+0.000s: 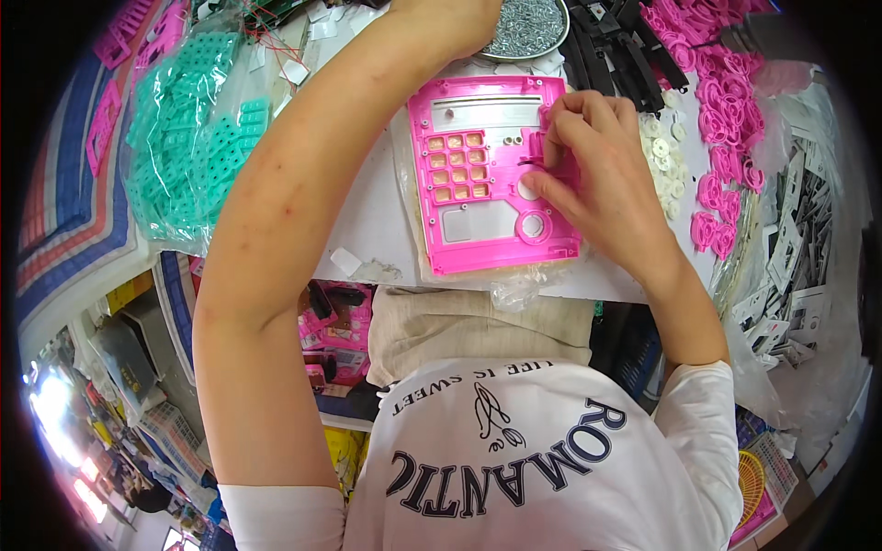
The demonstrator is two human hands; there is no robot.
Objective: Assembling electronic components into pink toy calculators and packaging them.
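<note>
A pink plastic housing (441, 243) lies inside-up on the table in front of me, with a grid of square openings, a round ring and silvery panels. My right hand (602, 156) is over its right side, fingers bent and thumb drawn in close to a small upright pink part (533, 143). What sits between those fingertips is too small to make out. Stretched far forward, my left hand (450, 23) is beside a round metal dish of small screws (528, 26); its fingers are cut off by the picture's upper edge.
Left of my arm lies a clear bag of teal keypad pieces (188, 138). Black plastic strips (616, 50) are at the back right, near white round buttons (663, 151) and a heap of pink rings (726, 119). Farther right hangs a clear bag of grey-and-white flat pieces (795, 248).
</note>
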